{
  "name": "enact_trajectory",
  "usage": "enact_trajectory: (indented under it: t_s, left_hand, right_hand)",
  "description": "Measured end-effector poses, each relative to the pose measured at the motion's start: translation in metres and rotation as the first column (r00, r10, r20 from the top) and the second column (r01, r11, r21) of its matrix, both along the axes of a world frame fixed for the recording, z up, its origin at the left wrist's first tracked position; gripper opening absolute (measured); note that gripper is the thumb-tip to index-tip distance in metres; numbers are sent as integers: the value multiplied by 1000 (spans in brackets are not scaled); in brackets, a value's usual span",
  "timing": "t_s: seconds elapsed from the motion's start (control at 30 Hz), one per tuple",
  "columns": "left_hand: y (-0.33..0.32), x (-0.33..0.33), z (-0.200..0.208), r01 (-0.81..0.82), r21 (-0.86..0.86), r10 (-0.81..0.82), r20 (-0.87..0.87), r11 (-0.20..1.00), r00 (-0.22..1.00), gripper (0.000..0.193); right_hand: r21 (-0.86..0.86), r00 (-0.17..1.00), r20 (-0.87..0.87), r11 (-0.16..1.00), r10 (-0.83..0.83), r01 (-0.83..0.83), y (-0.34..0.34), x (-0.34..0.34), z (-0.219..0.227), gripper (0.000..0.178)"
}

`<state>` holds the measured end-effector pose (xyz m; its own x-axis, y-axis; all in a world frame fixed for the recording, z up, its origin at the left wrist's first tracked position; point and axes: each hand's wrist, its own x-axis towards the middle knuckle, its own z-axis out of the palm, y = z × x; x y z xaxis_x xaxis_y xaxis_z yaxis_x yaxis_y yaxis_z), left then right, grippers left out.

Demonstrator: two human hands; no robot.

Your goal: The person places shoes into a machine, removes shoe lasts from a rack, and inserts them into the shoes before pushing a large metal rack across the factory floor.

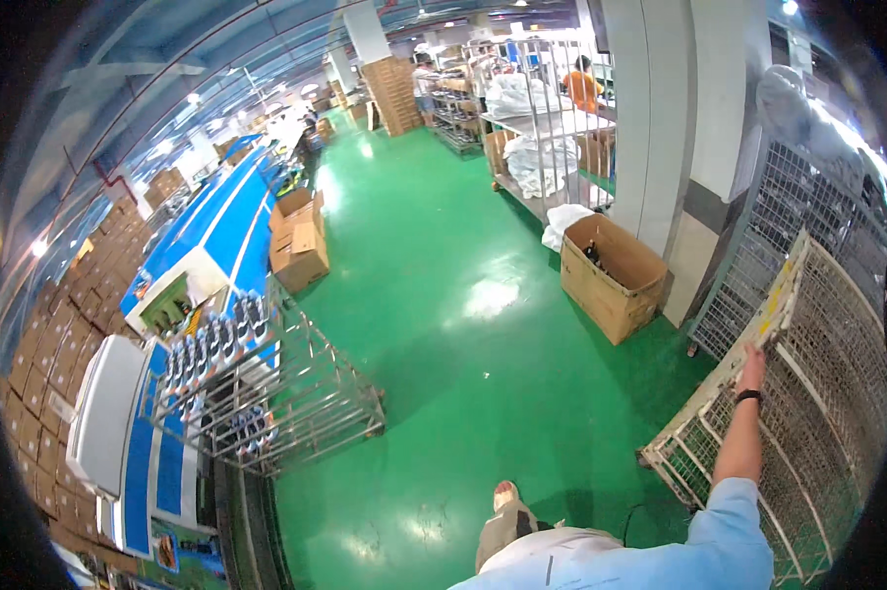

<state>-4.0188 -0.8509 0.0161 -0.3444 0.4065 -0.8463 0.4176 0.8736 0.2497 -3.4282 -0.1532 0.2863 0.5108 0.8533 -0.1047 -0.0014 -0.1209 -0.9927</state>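
My right hand (pixel 751 370) is closed around the pale edge of a tall wire mesh cart (pixel 827 393) at my right side. A dark band circles that wrist, and my arm reaches out from a light blue sleeve. The cart's near side is a barred, worn off-white frame with yellow marks along its upper edge. Just beyond it stands another grey mesh cart (pixel 748 236) piled with pale wrapped bundles. My left hand does not show.
A metal rack (pixel 316 393) with several dark shoes (pixel 217 339) stands at the left beside a blue-topped conveyor line (pixel 207 221). An open cardboard box (pixel 611 280) sits by a pillar (pixel 650 118). Green floor (pixel 443 324) runs between them; a person in orange (pixel 583 88) is far off.
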Motion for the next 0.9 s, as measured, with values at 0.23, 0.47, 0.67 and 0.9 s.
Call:
enact_trajectory:
  t_s: [0.23, 0.47, 0.67, 0.9]
  left_hand:
    - [169, -239, 4, 635, -118, -644, -74, 764, 761, 29]
    - [427, -421, 59, 705, 94, -480, -668, 703, 569, 36]
    - [638, -354, 31, 455, 347, -370, -286, 820, 884, 36]
    - [831, -5, 96, 252, 495, -483, 420, 831, 768, 36]
  right_hand:
    - [-127, 999, -2, 991, -35, 35, -35, 8, 34, 82]
    - [-259, 858, 177, 818, -482, 514, -86, -45, 32, 53]
    - [-220, 691, 204, 655, -693, 722, -76, -90, 47, 47]
    - [-201, 615, 231, 582, -754, 788, -90, -108, 85, 36]
